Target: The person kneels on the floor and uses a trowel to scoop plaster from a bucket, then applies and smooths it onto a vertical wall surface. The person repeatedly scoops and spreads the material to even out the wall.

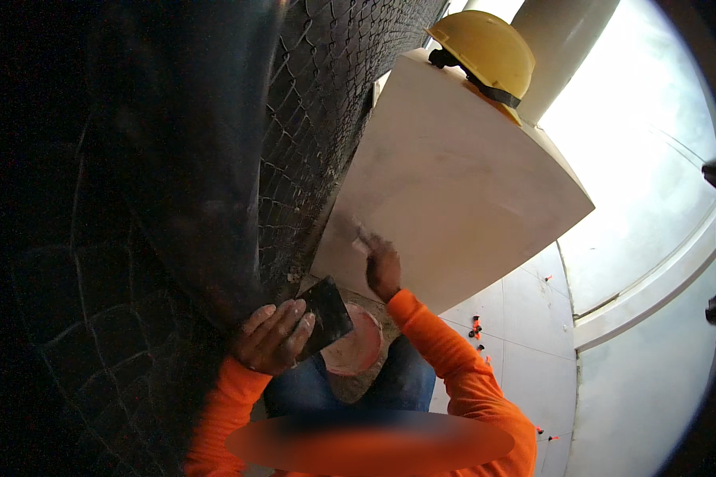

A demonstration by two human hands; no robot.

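My left hand [272,338] grips a flat black rectangular plate [329,318], with whitish smears on the fingers. Just beyond the plate, a reddish round tub [366,340] with pale material inside sits between my knees, partly covered by the plate. My right hand [383,269] reaches forward to the lower left part of a large pale block [461,183] with a smooth face. Its fingers are closed around something small and pale that I cannot make out. A greyish smudge marks the block's face by those fingers.
A yellow hard hat [489,56] rests on top of the block, near a round pale column [561,48]. Dark chain-link fencing [310,103] runs close along the left. Several small orange and black pieces [476,327] dot the light tiled floor [525,318] at right.
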